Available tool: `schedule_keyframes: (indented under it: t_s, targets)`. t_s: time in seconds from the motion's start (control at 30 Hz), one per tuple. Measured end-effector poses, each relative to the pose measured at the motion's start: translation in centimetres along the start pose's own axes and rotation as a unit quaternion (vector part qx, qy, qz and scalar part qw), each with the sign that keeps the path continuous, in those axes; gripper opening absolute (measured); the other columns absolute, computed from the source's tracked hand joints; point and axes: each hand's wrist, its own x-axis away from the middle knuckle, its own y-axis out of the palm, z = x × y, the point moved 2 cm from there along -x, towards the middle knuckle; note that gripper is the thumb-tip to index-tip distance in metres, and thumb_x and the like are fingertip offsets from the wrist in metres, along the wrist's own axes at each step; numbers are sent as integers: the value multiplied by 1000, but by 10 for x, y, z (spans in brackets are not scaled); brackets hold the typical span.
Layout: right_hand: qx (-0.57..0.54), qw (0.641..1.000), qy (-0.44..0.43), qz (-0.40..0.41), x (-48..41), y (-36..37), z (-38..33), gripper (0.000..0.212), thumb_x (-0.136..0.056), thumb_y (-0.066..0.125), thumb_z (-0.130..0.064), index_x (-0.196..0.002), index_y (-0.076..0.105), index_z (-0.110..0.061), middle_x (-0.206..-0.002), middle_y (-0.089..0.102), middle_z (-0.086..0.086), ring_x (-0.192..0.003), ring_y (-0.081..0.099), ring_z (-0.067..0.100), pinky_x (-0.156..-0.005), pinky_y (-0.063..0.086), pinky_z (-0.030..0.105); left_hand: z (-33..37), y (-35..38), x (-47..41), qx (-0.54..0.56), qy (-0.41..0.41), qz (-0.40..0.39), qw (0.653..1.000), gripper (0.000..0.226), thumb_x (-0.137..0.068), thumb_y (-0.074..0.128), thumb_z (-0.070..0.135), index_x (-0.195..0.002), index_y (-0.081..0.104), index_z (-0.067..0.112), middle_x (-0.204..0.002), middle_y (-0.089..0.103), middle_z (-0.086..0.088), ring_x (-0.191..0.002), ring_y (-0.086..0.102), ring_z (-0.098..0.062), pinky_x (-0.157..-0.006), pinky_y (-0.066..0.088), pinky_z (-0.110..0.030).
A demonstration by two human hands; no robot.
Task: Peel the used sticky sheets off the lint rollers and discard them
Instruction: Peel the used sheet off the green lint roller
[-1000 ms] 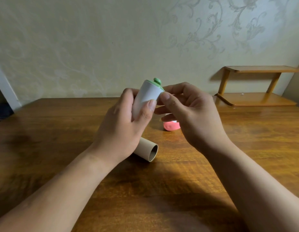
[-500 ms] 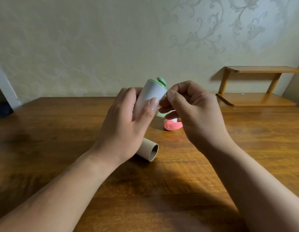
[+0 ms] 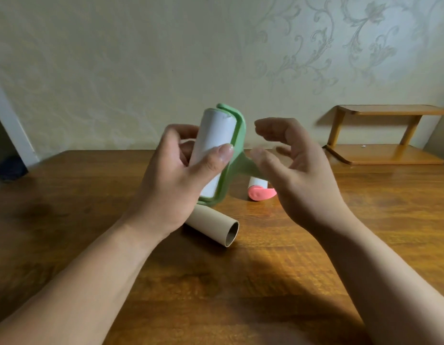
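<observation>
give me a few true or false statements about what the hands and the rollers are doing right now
1. The left hand grips the green lint roller round its white roll. True.
2. The right hand pinches a peeled sheet. False: it is open and holds nothing.
3. The cardboard tube stands upright. False: it lies on its side on the table.
4. The pink lint roller lies on the table. True.
</observation>
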Motion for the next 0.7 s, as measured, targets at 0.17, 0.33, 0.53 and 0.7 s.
schedule_keyframes:
  t_s: [0.17,0.33,0.53,0.7]
  targets:
    - [-59,995,18,-75,2,0,0,39,-104,64,-39,-141,59,-27,-119,77,-1,-109,77,20,-86,67,51,-6,13,8,8,-40,-66,997,60,-74,89,73,-119,67,39,-107,80,9,-100,81,-15,-78,64,-27]
    - [-61,992,48,-104,-2,-4,2,24,-112,60,-29,-135,68,-28,-110,79,3,-102,79,26,-81,67,59,-6,22,12,136,-155,-91,974,75,-81,89,62,-134,61,17,-93,82,7,-83,80,-11,-67,63,-28]
    - [-39,995,-4,-92,-3,-1,2,28,-113,59,-22,-135,75,-27,-112,80,1,-105,74,10,-92,60,33,-3,24,16,215,-159,-131,955,66,-95,75,44,-139,58,-2,-100,81,-1,-85,78,-16,-68,62,-27]
    - [-141,989,-10,-42,-6,-3,2,9,-103,73,-22,-103,71,-13,-75,75,-8,-65,67,5,-62,52,19,0,25,16,173,-73,-137,973,69,-88,71,44,-139,53,2,-107,78,3,-90,75,-10,-71,58,-26]
